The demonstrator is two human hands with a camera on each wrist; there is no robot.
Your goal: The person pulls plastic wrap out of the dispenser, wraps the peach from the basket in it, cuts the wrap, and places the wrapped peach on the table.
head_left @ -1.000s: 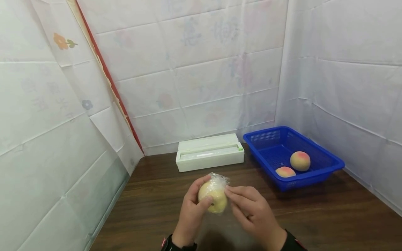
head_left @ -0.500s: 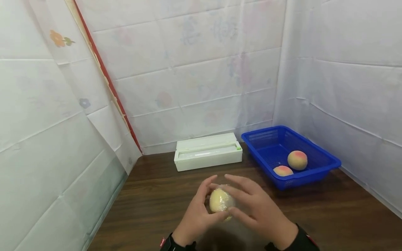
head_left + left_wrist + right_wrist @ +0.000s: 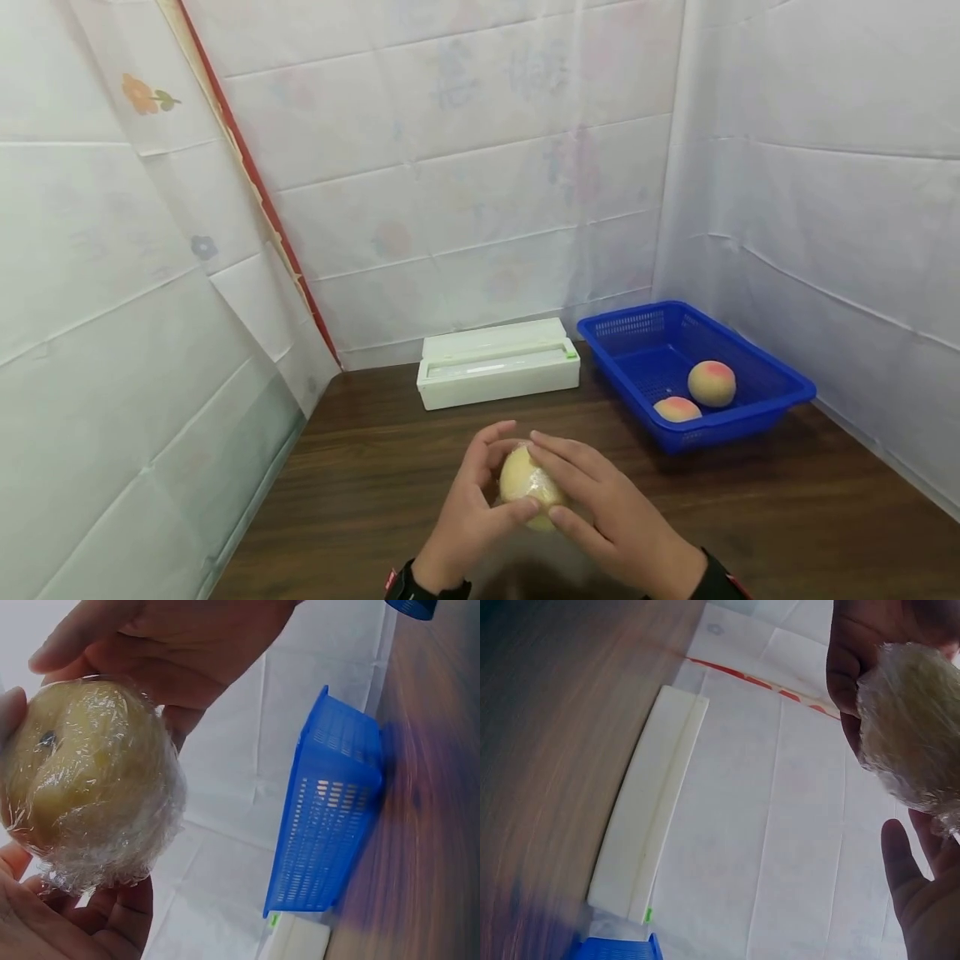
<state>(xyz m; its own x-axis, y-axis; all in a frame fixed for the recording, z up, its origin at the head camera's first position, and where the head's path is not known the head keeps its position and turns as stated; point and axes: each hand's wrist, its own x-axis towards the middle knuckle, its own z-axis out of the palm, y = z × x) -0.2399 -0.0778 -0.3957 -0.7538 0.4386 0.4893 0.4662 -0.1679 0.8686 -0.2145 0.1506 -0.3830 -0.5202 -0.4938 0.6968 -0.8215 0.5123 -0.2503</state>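
A pale yellow round fruit (image 3: pixel 517 479) is wrapped in clear crinkled cling film; its underlying kind is hard to tell. In the left wrist view, a dark stem spot shows on the wrapped fruit (image 3: pixel 97 780), with film bunched at its lower side. My left hand (image 3: pixel 468 517) holds it above the table, fingers and thumb curved round its left side. Against its right side rest the fairly straight fingers of my right hand (image 3: pixel 607 517), pressing the film. In the right wrist view, the thumb of the right hand (image 3: pixel 930 907) stands apart from the fruit.
A white cling film box (image 3: pixel 498 392) lies at the back of the brown table (image 3: pixel 360 483), its top raised behind. To its right stands a blue slotted basket (image 3: pixel 750 421) with a pink-topped peach (image 3: pixel 712 383) and a second peach (image 3: pixel 677 409). White sheets hang around.
My left hand has turned the wrapped fruit. The right hand went from pinching the gathered film to laying its fingers over the fruit's right side. Box and basket stay put.
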